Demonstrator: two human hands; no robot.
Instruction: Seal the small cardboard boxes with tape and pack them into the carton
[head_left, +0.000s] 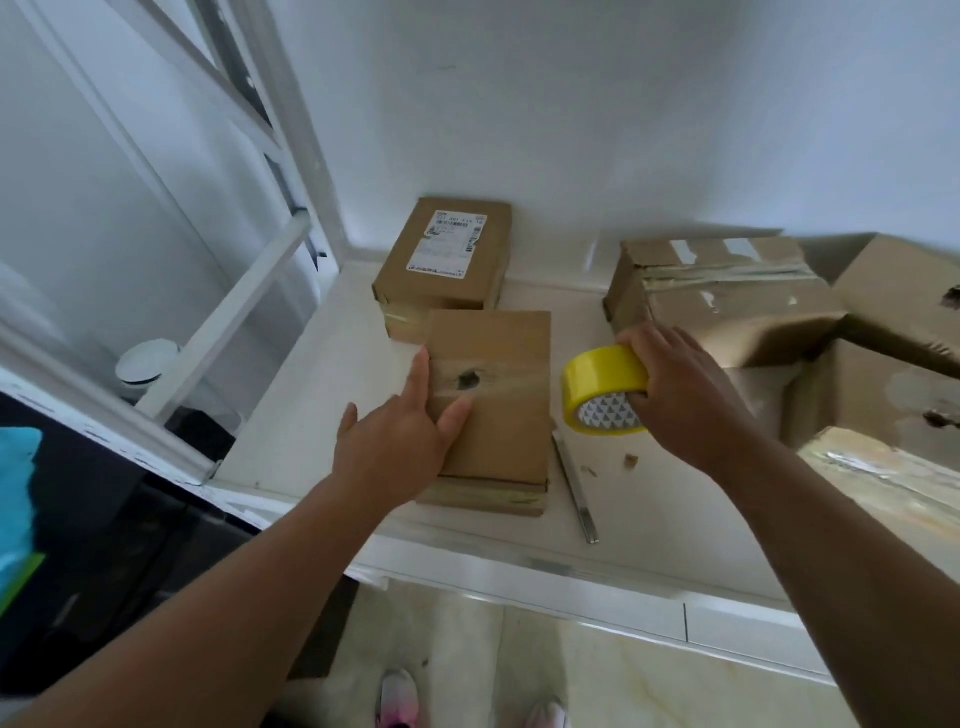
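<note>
- The small cardboard box (493, 415) lies flat on the white desk (649, 514), near its front edge, with a dark torn hole in its top face.
- The left hand (395, 447) rests on the box's left side. Its fingers (418, 382) are straight and hold nothing: the index finger lies along the edge and the thumb on the top.
- The right hand (675, 400) grips a roll of yellow tape (602, 384) just right of the box, its fingers curled over the rim and into the core.
- A faint glossy strip runs from the roll across the box top.
- A second small box (441, 260) bearing a shipping label sits just behind.
- Battered larger cartons (727, 296) stand to the right.
- A thin metal strip (574, 488) and cardboard scraps (631, 460) lie beside the box.
</note>
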